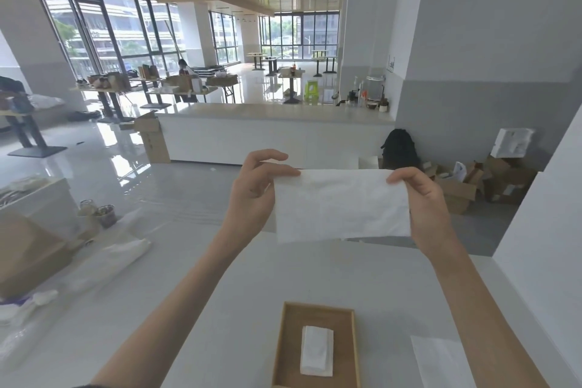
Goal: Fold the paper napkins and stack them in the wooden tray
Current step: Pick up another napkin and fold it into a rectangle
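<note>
Wooden tray (291, 343) on the white table (258, 287), holding a stack of folded napkins (317, 351). Above it, the left hand (255, 195) and right hand (425, 201) each pinch an upper corner of a paper napkin (341, 205), spread flat in mid-air.

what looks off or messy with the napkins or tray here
Nothing stands out. The left hand and right hand hold a white paper napkin taut and untorn in the air; the folded white napkins lie straight inside the shallow wooden tray.
</note>
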{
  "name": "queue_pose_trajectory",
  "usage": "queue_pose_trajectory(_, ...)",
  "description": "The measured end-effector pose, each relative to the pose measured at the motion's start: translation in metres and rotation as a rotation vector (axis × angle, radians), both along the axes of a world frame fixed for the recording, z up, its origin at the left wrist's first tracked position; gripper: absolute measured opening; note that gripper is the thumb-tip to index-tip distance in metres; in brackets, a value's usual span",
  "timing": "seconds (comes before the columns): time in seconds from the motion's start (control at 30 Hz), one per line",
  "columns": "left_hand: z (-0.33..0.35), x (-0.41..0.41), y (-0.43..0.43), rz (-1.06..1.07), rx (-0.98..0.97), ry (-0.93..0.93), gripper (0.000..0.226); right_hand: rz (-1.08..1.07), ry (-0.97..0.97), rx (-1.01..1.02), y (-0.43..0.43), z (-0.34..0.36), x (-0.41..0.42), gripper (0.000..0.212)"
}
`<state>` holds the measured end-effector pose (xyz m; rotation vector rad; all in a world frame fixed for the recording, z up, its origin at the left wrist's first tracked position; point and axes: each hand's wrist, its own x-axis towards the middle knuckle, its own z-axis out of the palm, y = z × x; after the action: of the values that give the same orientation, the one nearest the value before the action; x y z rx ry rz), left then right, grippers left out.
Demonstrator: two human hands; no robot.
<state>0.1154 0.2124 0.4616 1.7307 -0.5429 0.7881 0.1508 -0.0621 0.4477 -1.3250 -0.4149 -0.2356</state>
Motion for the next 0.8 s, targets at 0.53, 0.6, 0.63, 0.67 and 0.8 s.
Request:
queue_pose_trajectory(0.53,-0.017,0.004,0.028,0.072,-0.164,0.247,0.043,-0.144,-0.098,-0.269,0.023,0.0,0.008,0.011)
queue_pose_trajectory(0.6,-0.024,0.003,0.032,0.17,-0.107,0.264,0.045,-0.165,-0.151,-0.292,0.027,0.001,0.006,0.015)
queue_pose_trajectory(0.63,-0.029,0.003,0.034,0.241,-0.075,0.262,0.05,-0.164,-0.175,-0.316,0.028,0.002,0.006,0.019)
queue_pose_trajectory(0.67,-0.034,0.004,0.035,0.31,-0.041,0.245,0.052,-0.159,-0.201,-0.371,0.028,0.003,0.006,0.023)
queue_pose_trajectory(0.8,-0.034,-0.003,0.017,0.156,0.181,0.248,0.029,0.026,-0.238,-0.721,0.037,0.029,-0.007,0.038)
